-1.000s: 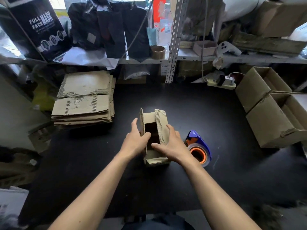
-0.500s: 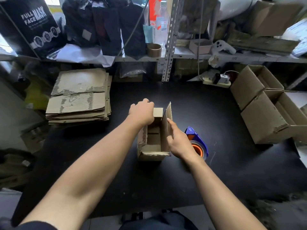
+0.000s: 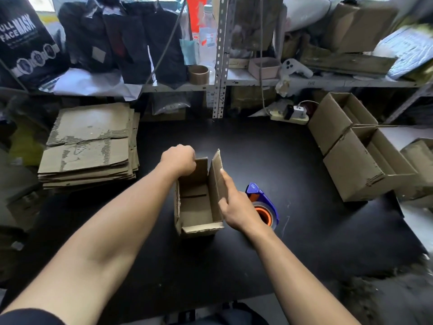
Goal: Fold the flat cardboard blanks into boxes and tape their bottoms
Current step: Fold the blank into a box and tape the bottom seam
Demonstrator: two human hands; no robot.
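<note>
A small cardboard box (image 3: 195, 208) stands on the black table (image 3: 293, 184) with its open side up and its flaps raised. My left hand (image 3: 179, 159) is curled over the far flap at the box's back left corner. My right hand (image 3: 236, 205) lies with straight fingers against the outside of the raised right flap. A blue tape dispenser (image 3: 266, 204) with an orange core sits on the table just right of my right hand. A stack of flat cardboard blanks (image 3: 90, 146) lies at the left.
Folded open boxes (image 3: 365, 165) stand in a row at the table's right edge. A metal shelf (image 3: 234, 78) with bags, a bottle, a tape roll and clutter runs along the back. A power strip (image 3: 290, 113) lies under it.
The box has opened from a half-folded blank into a box shape. My left hand moved from the near side to the far flap, and my right hand slid onto the right flap.
</note>
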